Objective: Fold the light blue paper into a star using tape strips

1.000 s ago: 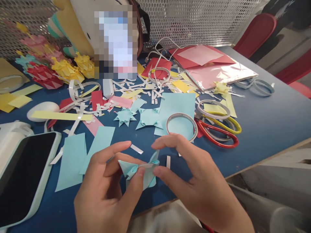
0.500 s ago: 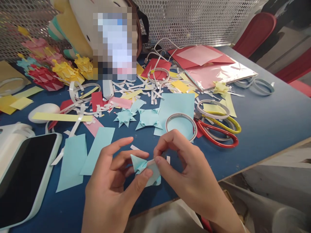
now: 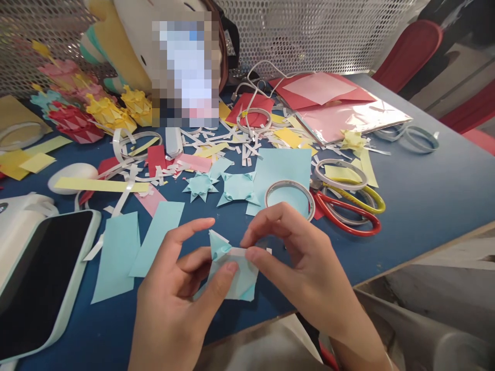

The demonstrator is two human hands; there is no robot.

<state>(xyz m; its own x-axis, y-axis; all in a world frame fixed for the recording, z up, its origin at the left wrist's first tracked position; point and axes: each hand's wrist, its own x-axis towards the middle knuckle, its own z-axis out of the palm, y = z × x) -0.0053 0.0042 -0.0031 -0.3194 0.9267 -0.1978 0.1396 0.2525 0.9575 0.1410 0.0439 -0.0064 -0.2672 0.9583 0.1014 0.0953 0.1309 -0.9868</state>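
- Pinching a folded light-blue paper piece (image 3: 234,273) between them, the left hand (image 3: 176,304) and the right hand (image 3: 305,273) meet just above the near edge of the blue table (image 3: 433,196)
- Left thumb pressed on the piece's front, fingers curled behind it (closed on the paper); right thumb and forefinger nip its upper right corner, likewise closed on it
- One pointed flap of the piece sticks up between the two hands
- Just beyond the right hand lies a tape ring (image 3: 289,197) on a light-blue sheet (image 3: 284,167), with red-handled scissors (image 3: 346,216) beside it
- Two finished blue folded shapes (image 3: 224,186) sit further back among paper scraps
- Left of the hands lie two blue strips (image 3: 133,247) and a phone (image 3: 36,278)
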